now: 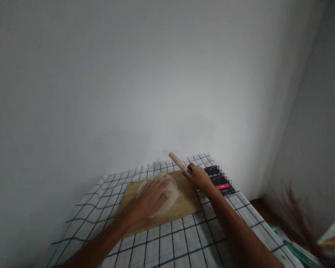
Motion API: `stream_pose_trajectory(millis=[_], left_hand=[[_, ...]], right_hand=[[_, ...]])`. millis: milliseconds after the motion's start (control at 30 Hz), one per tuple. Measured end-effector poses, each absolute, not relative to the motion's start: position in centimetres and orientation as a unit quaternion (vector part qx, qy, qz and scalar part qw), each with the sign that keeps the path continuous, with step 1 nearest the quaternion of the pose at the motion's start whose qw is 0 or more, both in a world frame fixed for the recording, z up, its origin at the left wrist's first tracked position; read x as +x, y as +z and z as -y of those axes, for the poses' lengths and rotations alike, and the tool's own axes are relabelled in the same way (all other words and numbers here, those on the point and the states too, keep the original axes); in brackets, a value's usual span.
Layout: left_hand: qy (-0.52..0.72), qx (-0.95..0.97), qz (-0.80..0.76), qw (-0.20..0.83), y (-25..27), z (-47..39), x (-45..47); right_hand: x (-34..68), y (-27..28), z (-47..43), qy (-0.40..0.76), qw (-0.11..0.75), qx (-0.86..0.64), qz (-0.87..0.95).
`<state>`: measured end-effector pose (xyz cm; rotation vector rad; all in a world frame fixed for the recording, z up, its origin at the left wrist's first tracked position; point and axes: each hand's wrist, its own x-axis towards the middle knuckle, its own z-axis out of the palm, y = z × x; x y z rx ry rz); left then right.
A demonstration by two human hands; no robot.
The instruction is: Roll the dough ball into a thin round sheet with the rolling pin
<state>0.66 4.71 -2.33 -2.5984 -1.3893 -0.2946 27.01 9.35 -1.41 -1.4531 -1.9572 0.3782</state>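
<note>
A flat round of pale dough [171, 199] lies on a wooden board [188, 201]. My left hand [154, 195] rests on the dough with its fingers stretched out, covering much of its middle. Beyond the board's right side, my right hand [197, 176] is closed around one end of a wooden rolling pin [178, 160]. The pin tilts up toward the far left, apart from the dough, and its gripped end is hidden in my fingers.
A phone [222, 182] showing a running timer lies right of my right hand. A white cloth with a dark grid [156, 247] covers the table. A white wall [156, 93] rises behind it. Blurred items, some green [298, 253], sit low at the right.
</note>
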Motion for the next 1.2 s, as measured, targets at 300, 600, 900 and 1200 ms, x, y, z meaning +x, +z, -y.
stream_pose_trajectory(millis=[300,600,900,1200], left_hand=[[-0.079,-0.896,0.428,0.090,-2.5,-0.6,0.9],[-0.120,-0.848,0.508,0.087,-4.0,-3.3,-2.7],[-0.159,-0.841,0.509,0.090,-5.3,-4.1,-3.5],[-0.268,-0.778,0.566,0.052,-4.5,-4.4,-4.4]], right_hand=[[27.0,-1.9,-9.2,0.164,0.338,-0.544,0.750],[26.8,-1.7,-8.8,0.153,0.324,-0.517,0.777],[26.6,-0.2,-7.2,0.186,0.248,-0.424,0.851],[26.3,0.5,-6.2,0.233,0.184,-0.365,0.882]])
